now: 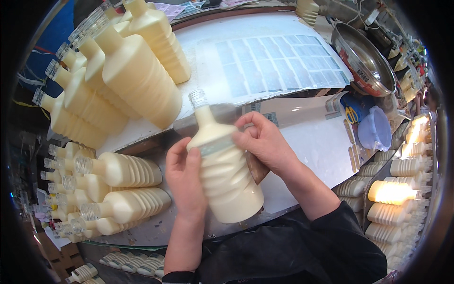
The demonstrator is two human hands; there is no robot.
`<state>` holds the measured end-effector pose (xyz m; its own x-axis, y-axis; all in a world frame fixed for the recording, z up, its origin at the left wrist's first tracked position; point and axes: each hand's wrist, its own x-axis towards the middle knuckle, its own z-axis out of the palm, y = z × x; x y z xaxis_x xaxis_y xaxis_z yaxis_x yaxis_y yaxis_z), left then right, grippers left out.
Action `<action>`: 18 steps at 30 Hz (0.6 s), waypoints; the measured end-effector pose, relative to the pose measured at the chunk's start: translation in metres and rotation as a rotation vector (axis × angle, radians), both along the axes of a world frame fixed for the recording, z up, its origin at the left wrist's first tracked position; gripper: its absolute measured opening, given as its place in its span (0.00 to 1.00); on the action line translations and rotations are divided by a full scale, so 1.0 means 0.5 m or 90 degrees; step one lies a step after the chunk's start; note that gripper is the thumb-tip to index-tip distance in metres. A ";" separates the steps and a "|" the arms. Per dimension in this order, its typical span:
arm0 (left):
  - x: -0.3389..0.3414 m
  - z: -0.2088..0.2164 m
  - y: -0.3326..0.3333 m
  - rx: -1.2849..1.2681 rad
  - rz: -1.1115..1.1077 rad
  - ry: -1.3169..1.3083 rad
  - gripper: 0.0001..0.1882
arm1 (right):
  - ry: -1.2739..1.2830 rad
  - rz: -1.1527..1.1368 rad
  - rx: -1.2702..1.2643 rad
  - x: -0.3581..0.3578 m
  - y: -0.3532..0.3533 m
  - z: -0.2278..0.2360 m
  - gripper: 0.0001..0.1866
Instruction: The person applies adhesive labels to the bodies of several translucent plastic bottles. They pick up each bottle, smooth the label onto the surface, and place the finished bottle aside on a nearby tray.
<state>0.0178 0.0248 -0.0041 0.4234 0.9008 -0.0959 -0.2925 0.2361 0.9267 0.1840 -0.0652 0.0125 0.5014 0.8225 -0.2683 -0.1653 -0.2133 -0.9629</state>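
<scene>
Cream plastic makes up the ribbed bottle, raised between both hands near the middle of the view, over the near work surface; its long axis slants, the clear threaded neck pointing away from the person and a little to the left, the broad base coming back toward the dark clothing and a little to the right; a pale green strip crosses the upper body just below the shoulder. Left hand cups the bottle's left side, thumb laid along the front; right hand has thumb and forefinger pressed together at the right shoulder, by the strip's end, though whether they pinch strip or plastic I cannot tell. Beyond the neck runs the front edge of a white-topped shelf, bearing a sheet of pale blue labels; standing bottles crowd its left end, and lying bottles reach close to the left wrist, so room is tight on that side; the widest room lies rightward, where a white sheet stretches from the right forearm toward a lilac basin and yellow-handled scissors.
</scene>
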 end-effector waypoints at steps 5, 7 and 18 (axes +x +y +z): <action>0.000 0.001 -0.002 -0.007 0.009 0.002 0.14 | 0.006 0.006 -0.013 0.001 0.001 0.006 0.17; 0.002 0.002 -0.003 -0.005 0.010 -0.001 0.13 | 0.004 0.003 -0.020 0.000 0.002 0.010 0.17; -0.030 0.037 -0.060 0.197 -0.135 0.254 0.50 | 0.041 0.048 0.038 0.004 -0.043 0.004 0.18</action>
